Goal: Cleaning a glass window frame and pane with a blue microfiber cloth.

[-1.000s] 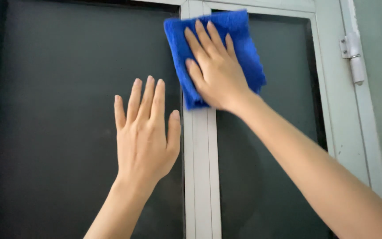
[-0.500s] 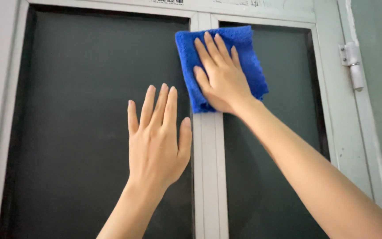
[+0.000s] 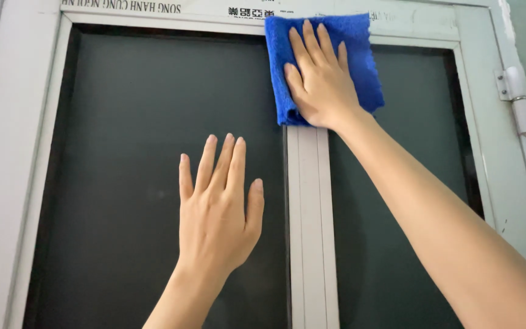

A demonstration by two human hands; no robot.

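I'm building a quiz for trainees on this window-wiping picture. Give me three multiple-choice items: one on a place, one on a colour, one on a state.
1. Where does the cloth lie?
A. at the top of the centre frame post
B. on the hinge
C. on the floor

2. What colour is the cloth?
A. red
B. blue
C. white

3. How is the left hand?
A. in a fist
B. gripping the cloth
C. flat, fingers spread, on the dark left pane

Answers: 1 A, the right hand presses it where the post meets the top frame. 2 B, it is plainly blue. 3 C, its palm faces the glass and holds nothing.
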